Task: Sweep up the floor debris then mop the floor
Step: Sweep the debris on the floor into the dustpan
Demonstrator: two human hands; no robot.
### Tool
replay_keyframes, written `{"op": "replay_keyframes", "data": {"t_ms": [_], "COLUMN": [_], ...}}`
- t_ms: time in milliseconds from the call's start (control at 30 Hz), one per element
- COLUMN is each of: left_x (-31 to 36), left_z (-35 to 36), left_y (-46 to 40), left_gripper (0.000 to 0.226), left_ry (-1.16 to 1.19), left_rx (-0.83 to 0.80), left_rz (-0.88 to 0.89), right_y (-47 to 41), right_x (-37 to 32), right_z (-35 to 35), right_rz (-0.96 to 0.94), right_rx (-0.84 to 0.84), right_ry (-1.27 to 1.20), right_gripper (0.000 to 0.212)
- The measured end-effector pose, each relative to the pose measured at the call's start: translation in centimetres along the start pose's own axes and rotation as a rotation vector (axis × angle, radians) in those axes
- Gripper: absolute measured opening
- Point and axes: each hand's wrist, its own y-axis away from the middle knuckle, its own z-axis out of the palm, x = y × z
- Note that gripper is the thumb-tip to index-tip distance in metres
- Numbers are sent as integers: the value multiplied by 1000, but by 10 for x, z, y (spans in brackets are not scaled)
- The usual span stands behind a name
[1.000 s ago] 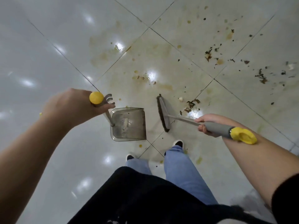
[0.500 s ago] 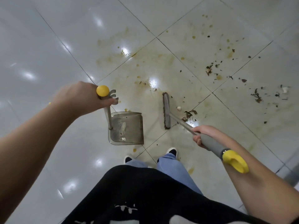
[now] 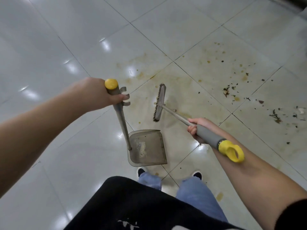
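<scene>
Yellow capped the top of the dustpan handle [image 3: 120, 112], and just under that cap our left hand [image 3: 98, 93] was curled round the grey shaft, beside the small clip prongs that stuck out of it. Our right hand [image 3: 198, 128] gripped the broom [image 3: 176, 114] where its grey foam sleeve met the bare metal pole, and the yellow hanging loop at the pole's end lay against our right forearm. Both hands were closed on their tools and well apart from each other.

From the left hand the handle slanted down to the dustpan [image 3: 147, 147], whose grey tray lay just ahead of our shoes [image 3: 141, 171] with its open lip facing right, close to a tile seam. We saw pale bits lying in the tray. From the right hand the pole ran up and left to the brush head, which stood beyond the tray and apart from it, bristles turned left. We could not tell whether the bristles touched the floor [image 3: 49, 47].

Yellowish stains [image 3: 191, 90] spread over the tiles round the brush head and off to the right. Dark scraps of debris [image 3: 226, 92] lay scattered farther right, well away from both broom and pan, some running on to the right edge of the view. Glossy grey-white tile stretched to the left and behind the pan, crossed by dark diagonal seams. Our jeans and black top filled the bottom edge.
</scene>
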Motion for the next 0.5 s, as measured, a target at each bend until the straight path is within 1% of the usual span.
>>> {"op": "replay_keyframes", "data": {"t_ms": [133,267,367,500], "left_x": [-24,-30,-25,-11], "left_z": [-18,-33,-40,-50], "left_y": [-20,-56,-92,-143], "left_gripper": [78,82,77,62], "left_ry": [-40,-96,-136,-132], "left_rx": [37,30,35,18], "left_rz": [35,84,97,71], "right_y": [-15,-33,-53,-92], "right_x": [-11,-30,-56,-103], "right_z": [39,55,60,71], "right_rz": [-40,-28,-1,40], "right_rx": [-46,-79,-108,-136], "right_ry": [-80,-152,-179,-243], "right_gripper": [30,30,33,32]}}
